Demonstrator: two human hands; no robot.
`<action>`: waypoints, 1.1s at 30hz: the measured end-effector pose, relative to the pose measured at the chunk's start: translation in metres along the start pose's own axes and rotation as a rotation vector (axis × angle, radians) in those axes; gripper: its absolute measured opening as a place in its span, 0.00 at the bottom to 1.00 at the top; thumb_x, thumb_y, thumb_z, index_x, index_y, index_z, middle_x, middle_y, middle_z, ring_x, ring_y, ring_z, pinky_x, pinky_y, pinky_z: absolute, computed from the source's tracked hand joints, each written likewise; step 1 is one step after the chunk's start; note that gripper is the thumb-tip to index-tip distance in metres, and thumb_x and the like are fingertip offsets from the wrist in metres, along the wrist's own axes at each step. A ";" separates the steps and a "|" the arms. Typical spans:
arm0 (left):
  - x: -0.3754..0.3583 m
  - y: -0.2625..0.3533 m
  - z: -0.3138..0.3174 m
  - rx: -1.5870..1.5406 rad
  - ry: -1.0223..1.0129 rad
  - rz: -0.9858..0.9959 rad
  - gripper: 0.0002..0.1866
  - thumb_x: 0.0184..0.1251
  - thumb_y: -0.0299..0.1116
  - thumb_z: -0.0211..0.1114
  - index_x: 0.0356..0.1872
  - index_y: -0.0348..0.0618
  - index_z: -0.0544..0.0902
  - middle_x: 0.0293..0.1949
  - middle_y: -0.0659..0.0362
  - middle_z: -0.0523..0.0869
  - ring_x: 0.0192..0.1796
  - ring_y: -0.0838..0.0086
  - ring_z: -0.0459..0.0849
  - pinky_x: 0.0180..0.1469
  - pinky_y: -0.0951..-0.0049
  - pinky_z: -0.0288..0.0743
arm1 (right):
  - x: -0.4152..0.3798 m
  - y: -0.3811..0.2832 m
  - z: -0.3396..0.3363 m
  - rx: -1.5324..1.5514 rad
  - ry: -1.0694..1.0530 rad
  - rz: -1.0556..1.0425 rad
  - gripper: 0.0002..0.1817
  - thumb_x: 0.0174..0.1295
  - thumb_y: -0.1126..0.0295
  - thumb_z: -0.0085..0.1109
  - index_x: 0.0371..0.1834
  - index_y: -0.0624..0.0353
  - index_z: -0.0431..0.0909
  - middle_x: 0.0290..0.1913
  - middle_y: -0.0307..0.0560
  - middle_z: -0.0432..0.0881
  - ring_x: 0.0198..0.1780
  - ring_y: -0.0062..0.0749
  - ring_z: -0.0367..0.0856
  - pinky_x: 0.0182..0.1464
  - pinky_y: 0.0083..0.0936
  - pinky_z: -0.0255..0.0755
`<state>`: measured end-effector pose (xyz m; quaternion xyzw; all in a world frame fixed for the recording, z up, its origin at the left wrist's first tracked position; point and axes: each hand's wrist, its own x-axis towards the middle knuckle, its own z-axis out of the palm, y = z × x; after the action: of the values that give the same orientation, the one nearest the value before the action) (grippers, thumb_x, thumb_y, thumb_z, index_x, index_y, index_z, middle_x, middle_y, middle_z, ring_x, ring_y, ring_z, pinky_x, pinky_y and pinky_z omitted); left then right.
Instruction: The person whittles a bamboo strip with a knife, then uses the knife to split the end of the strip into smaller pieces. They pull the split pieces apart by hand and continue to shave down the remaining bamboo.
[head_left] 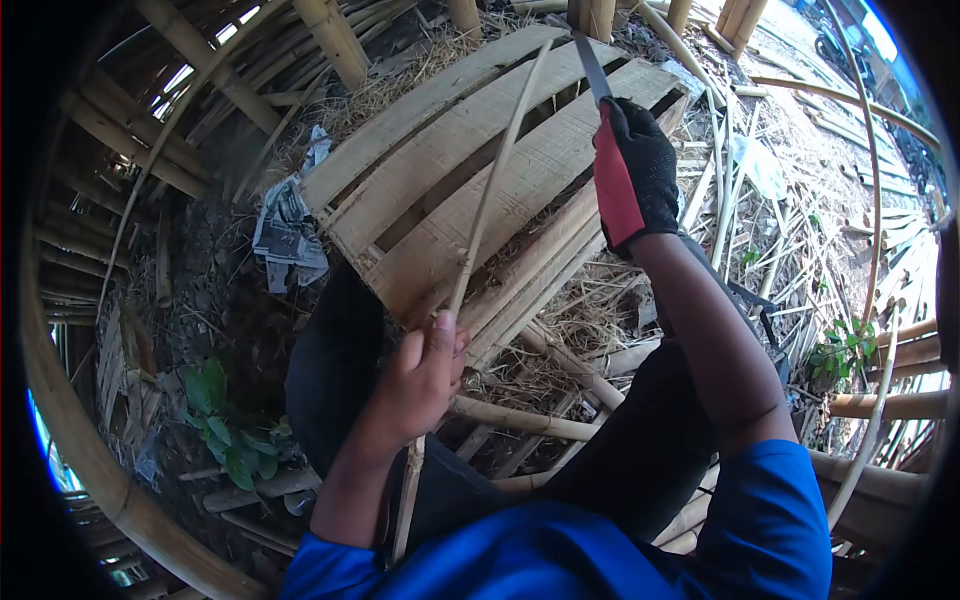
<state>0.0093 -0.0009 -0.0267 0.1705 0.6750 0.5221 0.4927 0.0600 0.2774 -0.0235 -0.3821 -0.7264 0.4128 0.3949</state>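
My bare left hand point(415, 380) is closed around a long, thin bamboo strip point(490, 210). The strip slants up and away over a slatted wooden crate point(470, 170), and its lower end passes below my hand toward my lap. On my right hand point(635, 165) is a black and red work glove. Its fingers are wrapped round a knife, whose handle is hidden in the glove. The knife's blade point(592, 70) points away from me above the crate's far right part, near the strip's far end but apart from it.
Crumpled newspaper point(290, 235) lies left of the crate. Bamboo poles point(330, 40) stand behind it, and a curved bamboo pole point(120, 480) runs along the left. Straw and cut bamboo pieces point(725, 190) cover the ground. Green leaves point(225, 425) grow at lower left.
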 end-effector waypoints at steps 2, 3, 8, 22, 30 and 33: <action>-0.006 0.008 -0.006 -0.133 0.039 0.011 0.22 0.81 0.56 0.42 0.34 0.50 0.67 0.17 0.74 0.58 0.13 0.91 0.53 0.13 0.85 0.46 | 0.013 0.010 0.001 -0.024 0.175 -0.088 0.20 0.72 0.53 0.49 0.51 0.57 0.81 0.41 0.58 0.85 0.44 0.53 0.84 0.47 0.39 0.76; -0.005 0.010 -0.010 -0.134 0.036 0.016 0.22 0.81 0.56 0.42 0.34 0.50 0.67 0.17 0.74 0.58 0.13 0.91 0.53 0.13 0.85 0.46 | 0.015 0.010 0.003 -0.026 0.178 -0.093 0.20 0.72 0.53 0.49 0.51 0.57 0.81 0.41 0.58 0.85 0.44 0.53 0.84 0.47 0.39 0.76; -0.006 0.011 -0.019 -0.190 0.045 0.031 0.22 0.80 0.56 0.42 0.33 0.50 0.68 0.17 0.74 0.58 0.13 0.91 0.53 0.13 0.85 0.45 | 0.027 0.013 0.025 -0.576 0.155 -0.544 0.11 0.65 0.60 0.53 0.45 0.46 0.82 0.35 0.53 0.83 0.41 0.50 0.84 0.42 0.45 0.76; -0.007 0.012 -0.024 -0.227 0.015 0.022 0.22 0.80 0.56 0.43 0.33 0.50 0.67 0.17 0.74 0.58 0.12 0.90 0.53 0.12 0.85 0.46 | 0.027 -0.026 0.035 -0.591 -0.001 -0.714 0.27 0.58 0.41 0.64 0.45 0.53 0.87 0.33 0.49 0.83 0.39 0.48 0.83 0.42 0.38 0.76; 0.005 -0.012 -0.023 0.057 0.126 0.181 0.22 0.82 0.52 0.42 0.33 0.46 0.70 0.18 0.72 0.62 0.17 0.88 0.57 0.19 0.81 0.52 | -0.041 -0.054 0.031 -0.267 -0.813 -0.887 0.27 0.54 0.54 0.72 0.58 0.49 0.83 0.38 0.48 0.82 0.42 0.42 0.82 0.47 0.35 0.76; 0.004 -0.010 -0.020 0.292 0.223 0.268 0.23 0.82 0.49 0.43 0.33 0.41 0.75 0.19 0.69 0.68 0.21 0.85 0.63 0.25 0.78 0.60 | -0.046 -0.055 0.031 -0.312 -0.812 -0.898 0.26 0.55 0.61 0.72 0.59 0.47 0.82 0.44 0.48 0.84 0.45 0.43 0.82 0.49 0.34 0.77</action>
<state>-0.0064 -0.0124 -0.0383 0.2695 0.7649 0.4953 0.3116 0.0381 0.2071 0.0028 0.0945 -0.9600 0.2080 0.1617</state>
